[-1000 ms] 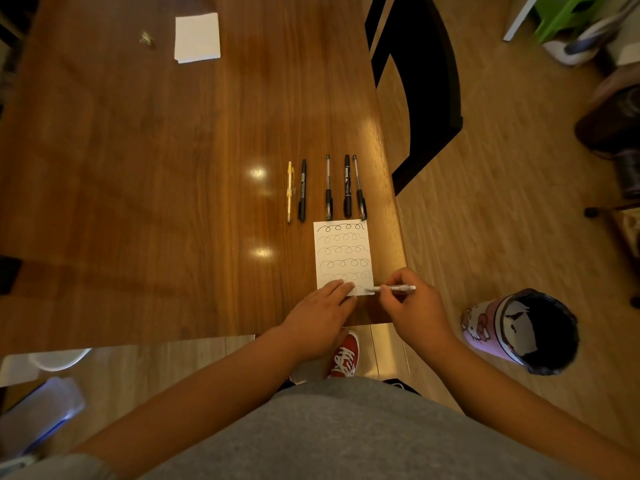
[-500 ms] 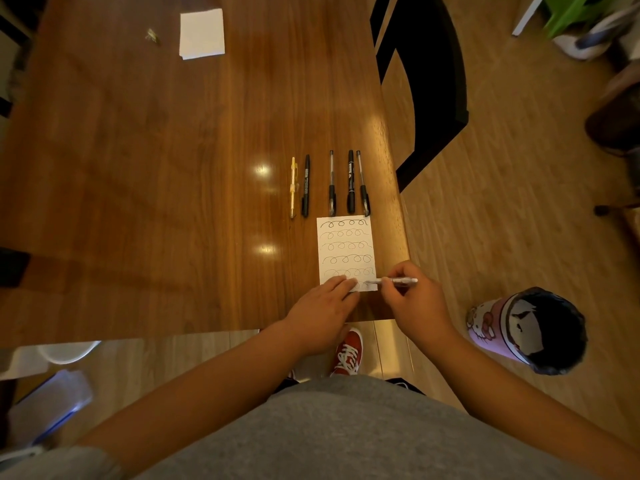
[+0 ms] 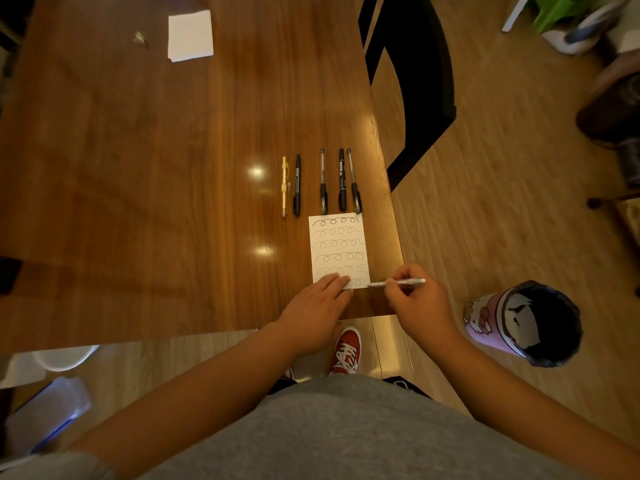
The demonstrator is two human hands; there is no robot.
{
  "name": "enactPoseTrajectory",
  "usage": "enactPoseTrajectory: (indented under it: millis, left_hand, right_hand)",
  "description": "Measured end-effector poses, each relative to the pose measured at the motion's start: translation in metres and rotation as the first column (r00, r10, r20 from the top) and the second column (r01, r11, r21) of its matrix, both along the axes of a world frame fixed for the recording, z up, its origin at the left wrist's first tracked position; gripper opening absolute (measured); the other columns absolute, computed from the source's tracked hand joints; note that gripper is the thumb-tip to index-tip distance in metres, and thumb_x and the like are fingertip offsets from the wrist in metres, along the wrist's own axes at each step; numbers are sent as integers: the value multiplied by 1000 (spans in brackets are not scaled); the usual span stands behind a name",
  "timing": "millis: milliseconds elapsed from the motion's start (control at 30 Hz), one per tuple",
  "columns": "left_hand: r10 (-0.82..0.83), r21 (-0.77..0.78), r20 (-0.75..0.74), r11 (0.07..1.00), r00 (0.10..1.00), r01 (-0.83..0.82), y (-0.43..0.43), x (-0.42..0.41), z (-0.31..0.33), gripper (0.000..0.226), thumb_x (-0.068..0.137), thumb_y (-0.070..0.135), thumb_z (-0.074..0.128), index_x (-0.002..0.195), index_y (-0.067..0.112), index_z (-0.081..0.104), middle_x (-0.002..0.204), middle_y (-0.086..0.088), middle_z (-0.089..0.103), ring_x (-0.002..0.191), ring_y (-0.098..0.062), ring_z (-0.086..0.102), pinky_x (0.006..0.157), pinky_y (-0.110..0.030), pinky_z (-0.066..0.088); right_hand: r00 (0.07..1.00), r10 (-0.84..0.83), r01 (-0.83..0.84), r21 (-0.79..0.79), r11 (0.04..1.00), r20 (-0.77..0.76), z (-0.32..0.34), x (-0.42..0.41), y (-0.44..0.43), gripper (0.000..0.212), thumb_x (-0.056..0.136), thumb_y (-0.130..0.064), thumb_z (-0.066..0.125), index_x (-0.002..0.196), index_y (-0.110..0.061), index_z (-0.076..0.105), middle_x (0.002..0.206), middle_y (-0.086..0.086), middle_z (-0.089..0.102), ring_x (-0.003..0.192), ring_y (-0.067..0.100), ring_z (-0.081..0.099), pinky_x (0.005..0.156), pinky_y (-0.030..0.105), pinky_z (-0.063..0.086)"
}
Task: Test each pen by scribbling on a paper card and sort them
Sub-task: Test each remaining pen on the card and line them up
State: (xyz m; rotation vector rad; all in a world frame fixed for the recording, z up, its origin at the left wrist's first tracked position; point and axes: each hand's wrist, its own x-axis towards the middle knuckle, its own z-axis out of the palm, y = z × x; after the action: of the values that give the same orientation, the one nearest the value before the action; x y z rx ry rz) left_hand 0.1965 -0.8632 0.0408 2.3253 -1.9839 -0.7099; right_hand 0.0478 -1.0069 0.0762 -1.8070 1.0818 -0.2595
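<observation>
The right hand pinches a slim white pen between thumb and curled fingers. The pen lies almost level, its tip pointing left and meeting the near right corner of the paper card; whether the tip actually touches the paper cannot be told. The left hand lies flat with straight fingers pressing down on the card's near left corner, covering part of the lowest line of scribble. The card sits upright near the right edge of the wooden table, close to the person, and bears six rows of looping scribble, the upper ones darker than the lower. Just beyond the card's far edge five pens lie side by side, pointing away from the person. A yellow pen and a black marker form a close pair to the left of the card. After a gap come a clear pen with a black grip, a second black marker and another clear pen, whose near end reaches the card's far right corner. Far across the table lie a white paper pad and, just to its left, a small crumpled scrap. A black chair stands at the table's right side. On the wood floor to the right of the right hand stands a pink cartoon-cat container with a dark inside, and a red sneaker shows below the table's near edge.
</observation>
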Motion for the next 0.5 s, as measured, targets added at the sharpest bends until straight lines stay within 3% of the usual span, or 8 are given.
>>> enactPoseTrajectory:
  millis: [67,167,300,400,500]
  left_hand:
    - [3,3,-5,1000,1000,-3,0,0,0,66,94,37,54,150,18,25,160,-4,19,147,-23,12,116,-44,28]
    - [8,-9,-6,1000,1000,-8,-1,0,2,63,95,39,52,149,18,28,159,-4,21,146,-23,14,115,-43,29]
    - [32,-38,-42,999,999,-33,0,2,5,58,95,42,49,146,19,32,157,-6,25,144,-24,20,113,-43,32]
    - [70,-99,-38,992,997,-73,5,6,7,53,95,42,49,143,21,38,154,-5,30,142,-22,24,115,-41,29]
    - [186,-125,-41,974,982,-190,13,19,8,50,94,43,50,140,24,42,151,-1,36,141,-18,26,114,-36,25]
  right_hand:
    - [991,-120,113,113,987,56,5,1,-1,11,93,-21,61,82,-22,62,70,1,67,63,13,65,56,28,55]
    - [956,-292,270,293,917,31,13,7,-5,26,98,-23,48,74,-17,58,72,5,62,70,18,59,62,31,48]
    - [927,-375,329,448,831,15,24,19,-15,29,98,-18,44,72,-13,56,70,6,59,71,20,58,68,36,47]
    - [910,-411,296,624,723,45,28,34,-20,28,100,-25,47,74,-15,52,54,-1,48,50,14,45,48,26,42]
    - [923,-383,281,716,639,-20,29,51,-23,49,97,-55,45,66,-18,51,47,-4,39,41,10,32,41,25,27]
